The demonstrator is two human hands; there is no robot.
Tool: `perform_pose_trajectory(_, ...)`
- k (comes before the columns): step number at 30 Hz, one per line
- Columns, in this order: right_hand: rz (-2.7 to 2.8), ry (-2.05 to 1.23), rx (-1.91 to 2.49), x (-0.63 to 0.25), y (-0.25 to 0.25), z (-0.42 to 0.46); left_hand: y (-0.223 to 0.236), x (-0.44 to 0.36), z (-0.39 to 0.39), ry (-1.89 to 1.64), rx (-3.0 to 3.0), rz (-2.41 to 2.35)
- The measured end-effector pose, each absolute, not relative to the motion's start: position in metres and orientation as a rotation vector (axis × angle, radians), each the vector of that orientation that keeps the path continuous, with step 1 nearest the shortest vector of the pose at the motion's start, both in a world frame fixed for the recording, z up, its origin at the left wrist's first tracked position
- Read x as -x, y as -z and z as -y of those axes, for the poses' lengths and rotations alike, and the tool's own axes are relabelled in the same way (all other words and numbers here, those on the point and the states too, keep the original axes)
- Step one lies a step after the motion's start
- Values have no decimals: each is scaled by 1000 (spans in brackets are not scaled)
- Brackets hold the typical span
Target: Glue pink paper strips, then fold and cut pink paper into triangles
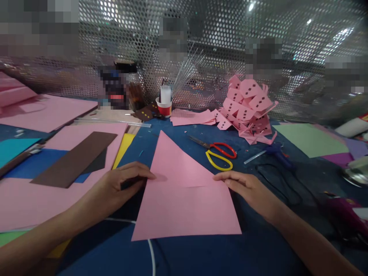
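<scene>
A sheet of pink paper (186, 211) lies in front of me on the blue table, with a corner folded over into a triangular flap that points away from me. My left hand (129, 178) pinches the sheet's left edge between thumb and fingers. On the opposite side, my right hand (240, 182) has its fingers closed on the right edge, where the slanted fold ends. Scissors (211, 145) with one red and one yellow handle lie just beyond the sheet, blades toward the left.
Left are pink sheets (17, 203) under a brown strip (74, 159). Behind stand a paper cup (164, 107) and a dotted pink paper construction (247, 103). Rightward lie a blue glue gun (277, 153) with its cord and green paper (313, 140). A white cable (152, 257) runs beneath the sheet.
</scene>
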State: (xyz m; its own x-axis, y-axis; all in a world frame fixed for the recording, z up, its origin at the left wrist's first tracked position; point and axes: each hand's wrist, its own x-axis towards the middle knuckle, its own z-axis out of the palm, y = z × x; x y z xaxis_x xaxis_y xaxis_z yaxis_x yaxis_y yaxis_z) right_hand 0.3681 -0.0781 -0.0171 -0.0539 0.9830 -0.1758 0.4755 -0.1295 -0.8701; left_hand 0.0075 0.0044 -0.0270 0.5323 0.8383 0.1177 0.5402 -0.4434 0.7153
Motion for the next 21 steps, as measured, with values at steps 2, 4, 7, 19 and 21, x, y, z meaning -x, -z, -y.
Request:
perform_pose_trajectory(2, 1570, -1134, 1650, -368, 18, 78, 29, -6, -4, -630, -2247, -1074)
perform_pose_trajectory(4, 1583, -1133, 1649, -368, 18, 78, 31, -6, -2, -639, -2323, -1080)
perform_pose_trajectory(7, 1593, -1149, 1654, -368, 17, 77, 32, -5, 1, -675, -2375, -1129)
perform_pose_trajectory(19, 1574, -1186, 1583, -372, 25, 80, 41, 1, -4, -654, -2452, -920)
perform_pose_trajectory(21, 1616, -1194, 1583, -370, 25, 83, 41, 2, -3, -633, -2480, -976)
